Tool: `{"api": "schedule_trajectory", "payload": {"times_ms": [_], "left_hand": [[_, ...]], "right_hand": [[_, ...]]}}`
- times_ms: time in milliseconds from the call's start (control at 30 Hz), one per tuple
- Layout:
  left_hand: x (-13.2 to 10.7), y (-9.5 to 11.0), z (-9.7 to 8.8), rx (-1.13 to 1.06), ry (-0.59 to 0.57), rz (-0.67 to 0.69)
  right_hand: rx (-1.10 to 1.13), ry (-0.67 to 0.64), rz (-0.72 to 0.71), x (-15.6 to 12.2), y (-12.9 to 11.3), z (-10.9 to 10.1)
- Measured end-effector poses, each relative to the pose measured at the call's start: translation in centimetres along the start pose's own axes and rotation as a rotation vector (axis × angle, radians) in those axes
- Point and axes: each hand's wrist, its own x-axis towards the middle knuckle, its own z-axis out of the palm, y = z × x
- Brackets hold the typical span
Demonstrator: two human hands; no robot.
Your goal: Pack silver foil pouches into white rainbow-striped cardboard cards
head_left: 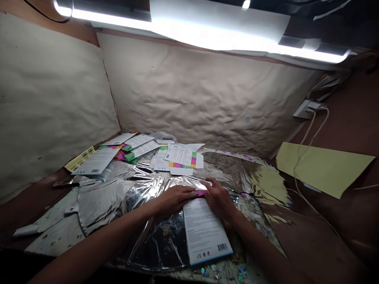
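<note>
Tiny shiny rainbow sequins (217, 272) lie closest, at the bottom edge of the brown tabletop (310, 232). Just past them is a big crinkly silver foil sheet (161, 246), spread out with folds in it. A long white paper card (204, 232) with a blue edge and a barcode lies on the foil, with its top end between the two hands. A small pink strip (200, 193) pokes out at that top end.

The left hand (174, 201) lies flat on the foil, with its fingers (189, 190) together and reaching the pink strip. The right hand (219, 199) sits at the top end of the card, with its fingers (211, 183) bent and a little apart. It is hard to tell if they pinch the card or only press on it.

Farther back, white card packs with rainbow stripes (180, 157) lie in a messy heap, and bright green and pink sheets (127, 154) stick out of some of them. A clear plastic bag (162, 137) sits behind the heap, and what is inside it is hard to see. A flat yellow sheet (322, 169) lies on the right, under a thin white cable (297, 169).
</note>
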Motion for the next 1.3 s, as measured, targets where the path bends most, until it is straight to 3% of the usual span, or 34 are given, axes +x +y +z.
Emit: {"api": "schedule_trajectory", "payload": {"times_ms": [67, 200, 367, 600, 700, 833, 1000, 1300], "left_hand": [[0.1, 0.1, 0.1, 0.004, 0.008, 0.001], [0.0, 0.0, 0.0, 0.002, 0.004, -0.021], [-0.1, -0.2, 0.2, 0.008, -0.015, -0.067], [0.0, -0.4, -0.2, -0.024, -0.103, -0.017], [-0.1, -0.5, -0.5, -0.071, -0.154, 0.016], [-0.4, -0.6, -0.6, -0.105, -0.156, -0.041], [-0.6, -0.6, -0.7, -0.032, -0.191, -0.051], [-0.1, 0.2, -0.1, 0.085, -0.070, -0.245]], "right_hand": [[0.025, 0.011, -0.002, -0.8, -1.0, -0.4], [-0.001, -0.128, 0.020, -1.7, -2.6, -0.7], [-0.002, -0.212, 0.098, -1.7, -3.0, -0.4], [0.158, -0.023, 0.043, -1.6, -2.5, 0.0], [0.239, -0.063, 0.067, -1.2, -2.3, 0.1], [0.329, -0.136, 0.183, -0.9, -2.1, 0.2], [0.340, -0.052, 0.256, -1.2, -1.4, 1.2], [0.244, 0.076, 0.193, -1.9, -1.0, 2.4]]}}
